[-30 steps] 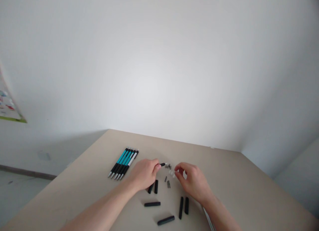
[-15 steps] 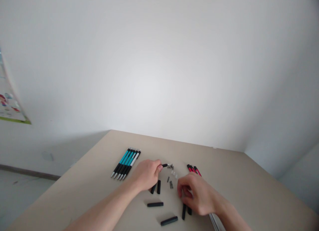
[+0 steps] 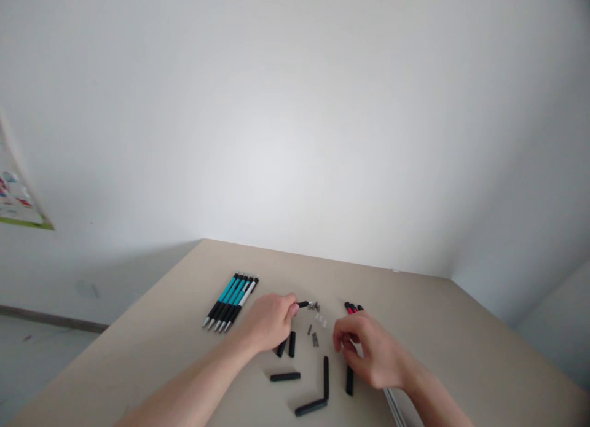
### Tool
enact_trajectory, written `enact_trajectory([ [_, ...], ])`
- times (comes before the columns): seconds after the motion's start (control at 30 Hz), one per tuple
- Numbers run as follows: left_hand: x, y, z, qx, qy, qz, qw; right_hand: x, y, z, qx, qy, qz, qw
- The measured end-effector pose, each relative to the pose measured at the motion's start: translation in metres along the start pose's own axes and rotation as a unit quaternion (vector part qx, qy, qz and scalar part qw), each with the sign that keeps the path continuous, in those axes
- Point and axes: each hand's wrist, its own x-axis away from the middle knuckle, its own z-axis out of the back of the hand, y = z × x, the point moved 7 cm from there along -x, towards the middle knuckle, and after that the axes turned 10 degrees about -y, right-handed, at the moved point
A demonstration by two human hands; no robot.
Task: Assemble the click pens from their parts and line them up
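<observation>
My left hand [image 3: 270, 319] is closed around a slim black pen part [image 3: 303, 304], whose tip points right toward small silver pieces [image 3: 316, 307]. Loosely curled, my right hand [image 3: 371, 351] hovers over the right side of the group, thumb and fingers apart with nothing visible between them. Just below its fingers lies a black tube [image 3: 350, 382], partly covered. Another black tube [image 3: 326, 376] touches the end of a slanted one [image 3: 310, 407]. A further black tube [image 3: 285, 376] lies crosswise. Two more, including one upright in view [image 3: 292, 344], are beside my left hand.
Blue-and-black pens [image 3: 229, 301] and a white-and-black one [image 3: 242, 304] form a row at left. Red-and-black pen parts [image 3: 354, 308] are behind my right hand. Small clear pieces [image 3: 321, 320] and dark springs [image 3: 315, 339] lie mid-table. Silvery rods [image 3: 394, 408] show under my right wrist.
One black tube by my right hand has shifted left, its lower end now against the slanted tube. My right hand has let go of it and moved slightly up and right. The left hand stays put.
</observation>
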Motion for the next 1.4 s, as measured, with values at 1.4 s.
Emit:
enact_trajectory([
  [1.4,0.000,0.005,0.002,-0.014,0.034,-0.034,0.999,-0.019,0.033,0.007,-0.169,0.303,-0.015,0.938],
])
